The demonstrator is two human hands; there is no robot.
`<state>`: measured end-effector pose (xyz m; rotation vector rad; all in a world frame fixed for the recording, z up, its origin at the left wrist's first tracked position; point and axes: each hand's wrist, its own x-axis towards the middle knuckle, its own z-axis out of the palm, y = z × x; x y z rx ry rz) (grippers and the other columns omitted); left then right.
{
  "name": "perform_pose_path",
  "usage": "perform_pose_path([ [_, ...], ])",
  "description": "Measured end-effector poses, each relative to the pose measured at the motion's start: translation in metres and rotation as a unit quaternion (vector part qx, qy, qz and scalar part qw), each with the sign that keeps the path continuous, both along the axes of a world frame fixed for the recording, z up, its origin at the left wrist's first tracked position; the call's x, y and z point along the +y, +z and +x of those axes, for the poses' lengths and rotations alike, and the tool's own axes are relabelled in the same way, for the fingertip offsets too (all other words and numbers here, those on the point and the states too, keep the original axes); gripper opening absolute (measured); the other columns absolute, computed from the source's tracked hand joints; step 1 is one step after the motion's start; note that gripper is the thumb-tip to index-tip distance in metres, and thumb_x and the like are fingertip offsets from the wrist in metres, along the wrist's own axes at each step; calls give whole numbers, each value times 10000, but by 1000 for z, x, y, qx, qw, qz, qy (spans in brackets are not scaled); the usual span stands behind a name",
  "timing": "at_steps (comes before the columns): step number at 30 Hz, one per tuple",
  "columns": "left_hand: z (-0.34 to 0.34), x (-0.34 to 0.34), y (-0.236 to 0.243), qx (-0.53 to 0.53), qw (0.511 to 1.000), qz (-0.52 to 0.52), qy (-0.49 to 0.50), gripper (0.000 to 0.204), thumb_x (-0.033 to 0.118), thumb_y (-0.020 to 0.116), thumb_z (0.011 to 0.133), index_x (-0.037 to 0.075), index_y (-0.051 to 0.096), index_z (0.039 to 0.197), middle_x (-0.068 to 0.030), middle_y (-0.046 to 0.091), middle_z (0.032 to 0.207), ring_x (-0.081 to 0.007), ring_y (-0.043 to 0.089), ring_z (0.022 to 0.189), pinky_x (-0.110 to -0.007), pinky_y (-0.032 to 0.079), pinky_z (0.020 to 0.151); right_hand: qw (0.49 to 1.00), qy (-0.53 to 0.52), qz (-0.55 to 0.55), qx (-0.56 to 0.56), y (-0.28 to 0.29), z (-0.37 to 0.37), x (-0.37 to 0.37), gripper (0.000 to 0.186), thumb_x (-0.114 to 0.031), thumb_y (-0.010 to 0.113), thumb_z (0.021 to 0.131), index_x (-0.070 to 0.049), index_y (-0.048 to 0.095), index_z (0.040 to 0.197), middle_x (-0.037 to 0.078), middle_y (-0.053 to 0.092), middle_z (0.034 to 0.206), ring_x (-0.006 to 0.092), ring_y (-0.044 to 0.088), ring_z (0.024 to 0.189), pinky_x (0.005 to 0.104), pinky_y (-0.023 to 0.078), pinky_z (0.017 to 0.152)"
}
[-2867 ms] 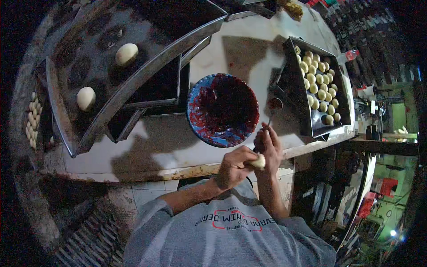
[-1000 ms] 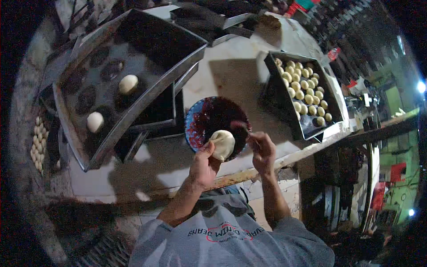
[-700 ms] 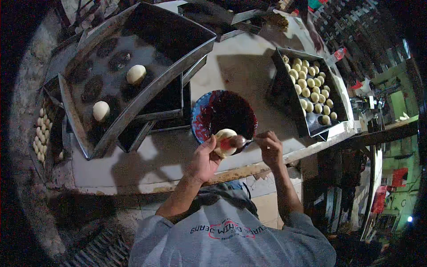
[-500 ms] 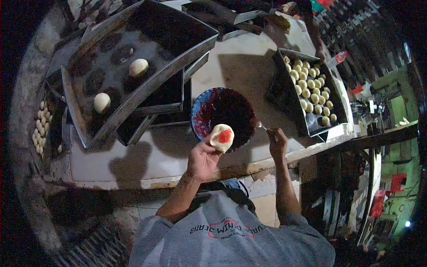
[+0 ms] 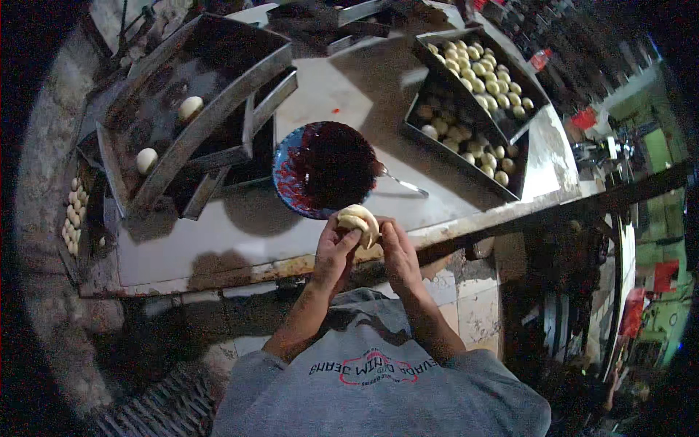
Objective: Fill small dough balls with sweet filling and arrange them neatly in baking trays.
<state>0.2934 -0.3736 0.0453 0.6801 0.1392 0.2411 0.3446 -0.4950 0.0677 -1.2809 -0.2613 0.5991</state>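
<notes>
Between my two hands, just past the table's near edge, is a piece of dough (image 5: 356, 221) folded partly over, its edges curling together. My left hand (image 5: 333, 251) holds it from the left, thumb on its face. The fingers of my right hand (image 5: 397, 251) pinch its right edge. Any red filling inside is hidden by the fold. Right beyond my hands stands a blue bowl (image 5: 285, 162) holding dark red filling. A metal spoon (image 5: 405, 185) lies on the table against the bowl's right side, its handle pointing right.
On the left, a deep metal tray (image 5: 162, 95) with two dough balls rests tilted on other trays. At the right, one tray (image 5: 523, 131) of dough balls overlaps another (image 5: 466, 169). More dough balls (image 5: 75, 211) sit at the far left. A pale tabletop (image 5: 182, 255) lies beneath.
My right hand has let go of the spoon, which now lies on the table, and has joined my left at the dough. The flat dough with red filling is now folded. The view has shifted.
</notes>
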Motion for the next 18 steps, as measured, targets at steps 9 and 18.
perform_pose_path([
  [9,-16,-71,21,133,905,401,54,307,47,509,784,-29,519,1081,-82,568,992,-135,535,901,-255,430,798,907,-22,-202,-370,17,-17,-87,346,28,624,657,-28,561,993,144,542,931,257,569,833,289,461,724],
  [18,-75,-94,38,111,930,347,-38,385,39,486,782,-23,466,1161,-118,520,1127,-160,493,1033,-282,378,907,959,58,-186,-203,12,-30,-118,265,-152,727,673,-8,575,836,77,593,764,95,532,674,248,447,608],
])
